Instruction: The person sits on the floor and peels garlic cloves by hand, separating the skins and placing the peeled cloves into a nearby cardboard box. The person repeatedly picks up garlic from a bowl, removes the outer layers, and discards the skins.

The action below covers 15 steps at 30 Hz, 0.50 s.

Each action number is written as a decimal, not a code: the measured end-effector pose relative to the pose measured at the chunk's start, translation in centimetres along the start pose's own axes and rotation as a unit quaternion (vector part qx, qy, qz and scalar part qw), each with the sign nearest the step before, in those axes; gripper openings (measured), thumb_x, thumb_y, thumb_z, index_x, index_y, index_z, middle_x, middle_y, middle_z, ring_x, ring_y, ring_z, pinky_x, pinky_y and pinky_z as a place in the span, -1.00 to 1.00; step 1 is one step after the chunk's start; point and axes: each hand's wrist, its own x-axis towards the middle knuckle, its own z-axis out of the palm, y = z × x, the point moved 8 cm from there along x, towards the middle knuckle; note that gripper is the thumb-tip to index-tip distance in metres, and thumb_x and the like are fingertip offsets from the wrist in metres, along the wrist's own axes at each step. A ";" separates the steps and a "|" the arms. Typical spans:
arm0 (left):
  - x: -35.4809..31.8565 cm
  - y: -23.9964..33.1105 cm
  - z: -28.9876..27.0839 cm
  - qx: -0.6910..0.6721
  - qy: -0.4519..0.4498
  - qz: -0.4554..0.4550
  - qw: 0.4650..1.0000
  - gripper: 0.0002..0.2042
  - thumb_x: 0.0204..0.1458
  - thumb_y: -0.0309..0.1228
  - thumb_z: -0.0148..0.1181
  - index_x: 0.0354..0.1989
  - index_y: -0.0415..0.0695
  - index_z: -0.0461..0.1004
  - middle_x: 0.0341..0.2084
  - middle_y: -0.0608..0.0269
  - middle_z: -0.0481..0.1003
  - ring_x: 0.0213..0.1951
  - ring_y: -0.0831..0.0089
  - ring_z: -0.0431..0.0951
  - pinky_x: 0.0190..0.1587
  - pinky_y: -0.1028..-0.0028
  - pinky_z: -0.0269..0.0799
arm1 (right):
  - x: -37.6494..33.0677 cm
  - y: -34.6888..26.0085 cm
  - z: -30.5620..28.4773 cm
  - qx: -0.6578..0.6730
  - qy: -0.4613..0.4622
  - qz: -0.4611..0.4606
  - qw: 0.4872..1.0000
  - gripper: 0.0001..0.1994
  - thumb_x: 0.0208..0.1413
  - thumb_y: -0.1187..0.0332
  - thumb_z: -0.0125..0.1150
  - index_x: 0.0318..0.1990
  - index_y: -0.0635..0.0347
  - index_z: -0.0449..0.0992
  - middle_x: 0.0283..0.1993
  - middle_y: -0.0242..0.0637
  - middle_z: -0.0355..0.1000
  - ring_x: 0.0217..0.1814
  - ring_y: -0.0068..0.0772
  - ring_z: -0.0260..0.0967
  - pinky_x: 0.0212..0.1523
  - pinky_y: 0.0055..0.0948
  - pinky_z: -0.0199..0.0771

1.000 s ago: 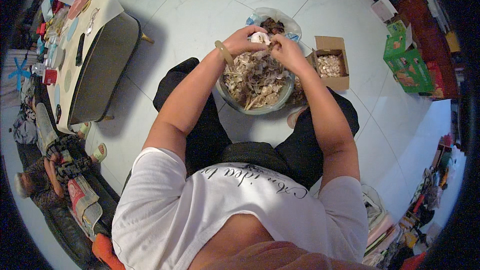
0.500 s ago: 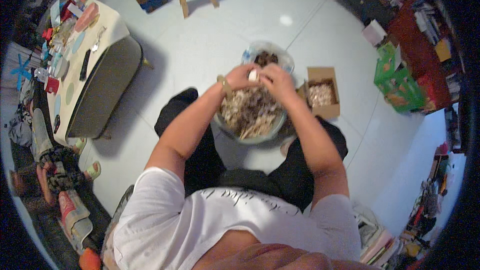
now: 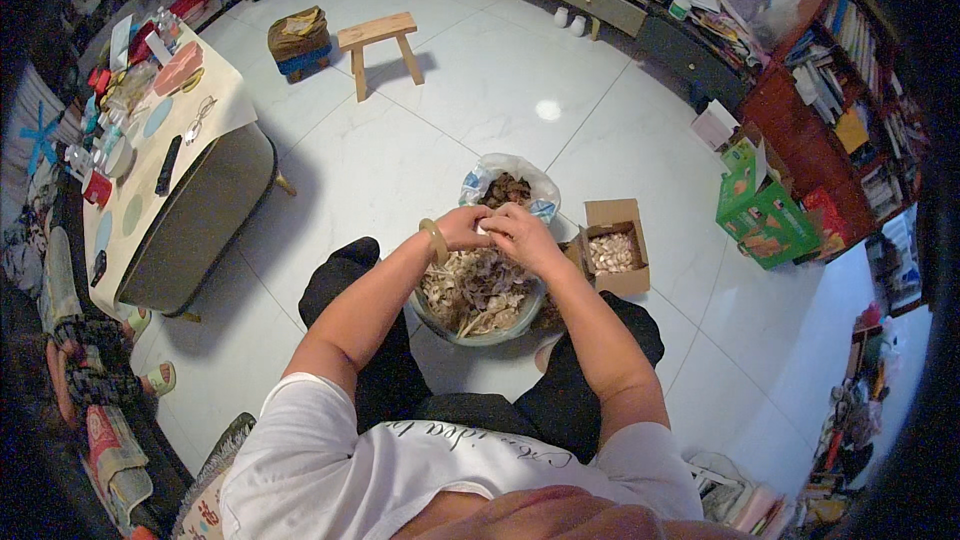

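Note:
My left hand, with a pale bangle at its wrist, and my right hand meet over the near basin. Pinched between their fingertips is a small white garlic clove, mostly covered by the fingers. Below them, a wide basin is heaped with dry, papery garlic skins. Just beyond the hands stands a container lined with a white and blue plastic bag, with dark brown scraps inside. To the right, an open cardboard box holds many pale cloves.
A low wooden stool stands ahead beside a brown-topped box. On the left is a cluttered table; past it show another person's green slippers. A green carton stands by the bookcase at right.
The view has tilted up, so the hands and basin appear lower and more of the far room shows. Both hands stay together on the clove, which the fingers now cover more.

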 end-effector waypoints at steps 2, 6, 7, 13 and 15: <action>0.0 0.5 0.1 -0.006 -0.013 0.006 1.000 -0.61 -0.31 -0.26 0.18 -0.28 -0.19 0.32 -0.45 0.20 0.40 -0.40 0.46 0.36 -0.33 0.48 0.27 | -0.1 0.2 0.0 -0.004 0.005 -0.008 1.000 -0.81 -0.19 0.48 0.10 -0.33 0.10 0.42 -0.37 -0.28 0.30 -0.36 -0.26 0.30 -0.38 -0.43 0.33; 0.0 -0.1 0.3 -0.043 -0.018 -0.005 0.999 -0.64 -0.29 -0.25 0.18 -0.33 -0.19 0.32 -0.50 0.24 0.38 -0.43 0.49 0.32 -0.37 0.49 0.25 | 0.0 0.3 0.1 -0.004 0.021 0.001 1.000 -0.85 -0.18 0.47 0.08 -0.37 0.13 0.42 -0.39 -0.26 0.30 -0.35 -0.24 0.29 -0.36 -0.40 0.31; 0.0 -0.1 0.3 -0.052 -0.020 -0.010 0.998 -0.65 -0.29 -0.25 0.18 -0.34 -0.19 0.32 -0.52 0.25 0.37 -0.44 0.50 0.31 -0.38 0.49 0.25 | 0.0 0.5 0.2 -0.002 0.028 0.010 1.000 -0.86 -0.18 0.46 0.07 -0.38 0.15 0.42 -0.40 -0.25 0.29 -0.34 -0.22 0.28 -0.35 -0.39 0.30; 0.0 0.4 0.1 -0.053 -0.006 -0.002 0.999 -0.70 -0.27 -0.29 0.19 -0.37 -0.14 0.31 -0.60 0.34 0.27 -0.51 0.61 0.27 -0.52 0.53 0.21 | -0.1 1.7 -0.2 0.093 0.109 0.084 0.986 -0.90 -0.12 0.44 0.01 -0.45 0.24 0.42 -0.46 -0.21 0.31 -0.36 -0.24 0.29 -0.36 -0.43 0.29; 0.0 0.1 0.3 -0.070 -0.011 -0.012 0.997 -0.69 -0.20 -0.33 0.15 -0.28 -0.16 0.29 -0.52 0.31 0.33 -0.48 0.59 0.32 -0.48 0.55 0.27 | -0.5 3.1 0.3 0.135 0.137 0.115 0.975 -0.90 -0.10 0.43 0.01 -0.46 0.25 0.42 -0.45 -0.24 0.33 -0.37 -0.31 0.29 -0.36 -0.46 0.28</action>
